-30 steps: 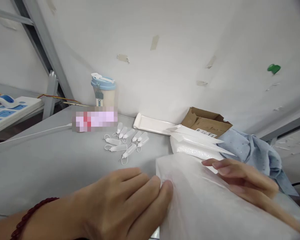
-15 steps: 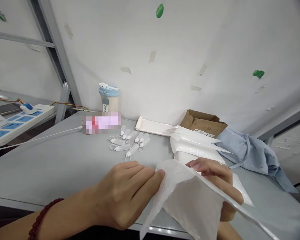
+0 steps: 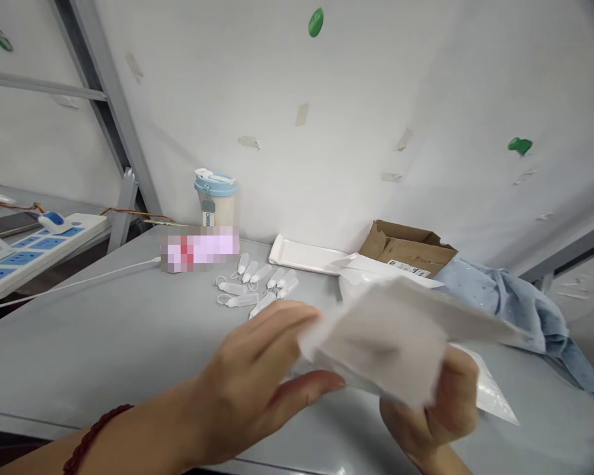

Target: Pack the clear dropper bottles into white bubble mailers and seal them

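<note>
Both my hands hold a white padded mailer bag (image 3: 386,330) above the grey table (image 3: 103,330); the bag is blurred by motion. My left hand (image 3: 262,369), a dark red bracelet on its wrist, pinches the bag's left edge between thumb and fingers. My right hand (image 3: 440,409) grips it from underneath, fingers curled round its lower right side. A stack of similar white bags (image 3: 371,274) lies just behind it. Several small white capped tubes (image 3: 257,287) lie on the table further back.
A blue-lidded cup (image 3: 215,198) stands by the wall, with a white tray (image 3: 304,254) and an open cardboard box (image 3: 408,247) to its right. Light blue cloth (image 3: 519,303) lies at the right. A power strip (image 3: 34,247) sits far left, its white cable crossing the table.
The bag has been lifted from low over the table's front edge and turned up flatter between my hands. My right hand moved from on top of it to underneath.
</note>
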The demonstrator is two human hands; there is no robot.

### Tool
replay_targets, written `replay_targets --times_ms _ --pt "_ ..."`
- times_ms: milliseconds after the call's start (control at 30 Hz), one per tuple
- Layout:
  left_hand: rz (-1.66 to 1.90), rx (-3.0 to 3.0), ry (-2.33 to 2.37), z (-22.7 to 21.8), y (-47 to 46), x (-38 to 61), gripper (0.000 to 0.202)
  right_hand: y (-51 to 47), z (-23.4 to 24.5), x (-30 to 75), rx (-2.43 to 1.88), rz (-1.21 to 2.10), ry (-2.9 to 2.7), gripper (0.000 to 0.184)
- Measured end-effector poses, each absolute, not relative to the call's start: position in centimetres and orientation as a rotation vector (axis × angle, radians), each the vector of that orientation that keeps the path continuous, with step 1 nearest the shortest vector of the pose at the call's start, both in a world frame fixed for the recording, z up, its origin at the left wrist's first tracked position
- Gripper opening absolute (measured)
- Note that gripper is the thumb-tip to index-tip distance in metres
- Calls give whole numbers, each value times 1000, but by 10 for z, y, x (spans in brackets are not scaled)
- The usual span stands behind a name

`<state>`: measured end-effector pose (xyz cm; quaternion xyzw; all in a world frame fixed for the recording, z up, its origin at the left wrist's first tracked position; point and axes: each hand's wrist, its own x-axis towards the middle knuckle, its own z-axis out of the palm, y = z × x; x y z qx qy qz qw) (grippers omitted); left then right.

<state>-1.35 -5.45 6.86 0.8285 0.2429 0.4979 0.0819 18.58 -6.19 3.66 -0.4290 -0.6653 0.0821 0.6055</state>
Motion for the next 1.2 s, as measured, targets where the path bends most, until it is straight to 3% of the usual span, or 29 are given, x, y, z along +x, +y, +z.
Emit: replay_targets --times_ms 67,133,233,300,533,700,833,933,1200 --pt "1310 2179 884 77 -50 -12 12 -60 45 183 -989 277 -1501 5" --pt "1111 1866 960 84 -43 -11 19 -55 57 182 -1010 604 -1463 6" --pt "964 1551 897 83 -28 -9 23 -44 69 184 -995 1198 -1358 21" --pt "885 1462 847 75 -16 -8 24 -34 67 185 -964 1351 -1339 32" --pt "786 1294 643 31 7 -9 28 -17 34 194 -976 1451 -1352 32" --pt "785 1228 712 14 6 -17 37 -18 18 202 -1064 1483 -1316 22" --pt "781 1422 867 14 7 -21 16 -18 16 202 -1083 1557 -1241 18" --pt "801 1511 914 18 10 -23 12 -17 20 202 -1068 1637 -1140 20" --pt "818 1429 936 24 16 -25 45 -21 23 198 -993 1735 -839 28"
